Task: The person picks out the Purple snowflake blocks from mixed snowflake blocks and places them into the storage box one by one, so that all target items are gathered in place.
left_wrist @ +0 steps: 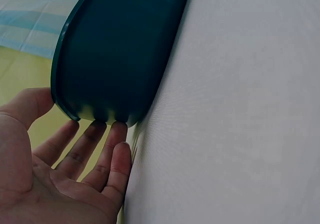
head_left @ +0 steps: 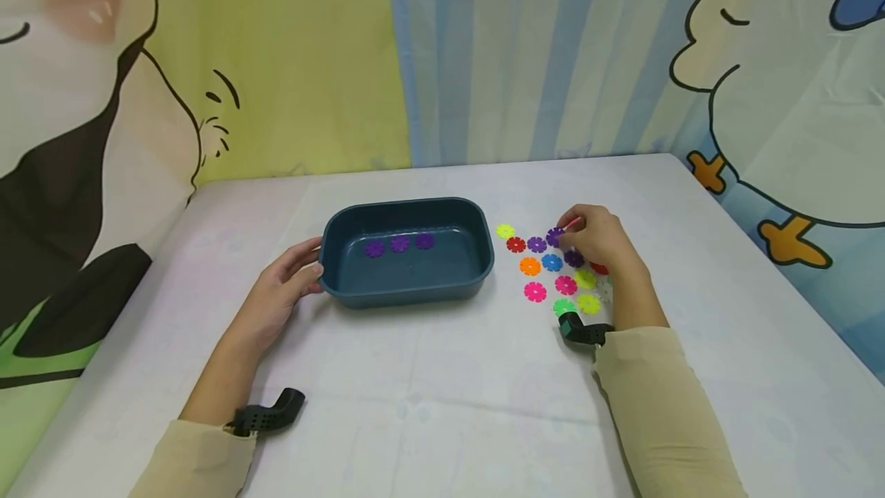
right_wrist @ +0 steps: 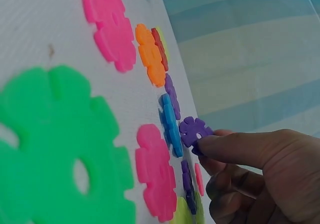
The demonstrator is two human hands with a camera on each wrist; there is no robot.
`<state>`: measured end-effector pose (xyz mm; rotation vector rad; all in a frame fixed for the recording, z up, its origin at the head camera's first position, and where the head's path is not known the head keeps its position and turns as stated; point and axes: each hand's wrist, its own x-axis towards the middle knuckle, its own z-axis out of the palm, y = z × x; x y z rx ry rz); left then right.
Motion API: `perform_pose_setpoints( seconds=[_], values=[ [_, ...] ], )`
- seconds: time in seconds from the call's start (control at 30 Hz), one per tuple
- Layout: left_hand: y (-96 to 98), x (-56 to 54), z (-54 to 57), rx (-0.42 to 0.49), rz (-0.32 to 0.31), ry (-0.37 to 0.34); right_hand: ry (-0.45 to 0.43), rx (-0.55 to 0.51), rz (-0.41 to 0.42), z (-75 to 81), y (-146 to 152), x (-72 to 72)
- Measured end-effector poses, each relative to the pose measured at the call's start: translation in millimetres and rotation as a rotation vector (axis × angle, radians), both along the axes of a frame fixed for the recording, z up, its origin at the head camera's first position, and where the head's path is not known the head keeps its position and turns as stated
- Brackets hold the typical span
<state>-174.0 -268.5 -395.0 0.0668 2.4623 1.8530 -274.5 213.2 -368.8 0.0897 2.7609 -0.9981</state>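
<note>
A dark teal plastic tub (head_left: pixel 408 298) sits left of centre on the table, with three purple snowflake discs (head_left: pixel 399 244) lying in a row inside. My left hand (head_left: pixel 280 290) touches the tub's left end. In the left wrist view its fingertips (left_wrist: pixel 117 129) rest against the outer wall and the thumb meets the rim. To the right of the tub, my right hand (head_left: pixel 596 237) pinches a purple snowflake disc (right_wrist: pixel 192 130) between thumb and fingers. The disc is tilted up above the loose ones, beside a blue disc (right_wrist: pixel 171 124) and another purple disc (head_left: pixel 536 245).
Several loose discs lie around the right hand, among them an orange disc (head_left: pixel 530 267), a red disc (head_left: pixel 515 244), a pink disc (head_left: pixel 535 292) and a green disc (head_left: pixel 564 307). The white-covered table (head_left: pixel 415 406) meets printed curtains (head_left: pixel 297 60) at the back.
</note>
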Motion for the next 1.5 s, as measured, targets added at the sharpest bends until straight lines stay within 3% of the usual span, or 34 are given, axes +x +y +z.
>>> perform_pose_setpoints(
  seconds=[0.43,0.87,1.27,1.5],
  values=[
    [1.9,-4.7,2.0,-0.006,-0.003,-0.007,0.104,-0.048,-0.021,6.1,3,2.2],
    [3.0,-3.1,7.7,0.005,-0.001,-0.013,0.136,-0.106,-0.037,17.4,0,4.9],
    [1.1,-0.3,0.5,-0.022,0.013,-0.025,0.166,-0.124,-0.027,16.6,-5,6.2],
    [1.4,0.7,1.6,-0.018,0.016,-0.021,0.188,-0.144,-0.037,19.3,-7,6.2]
  ],
)
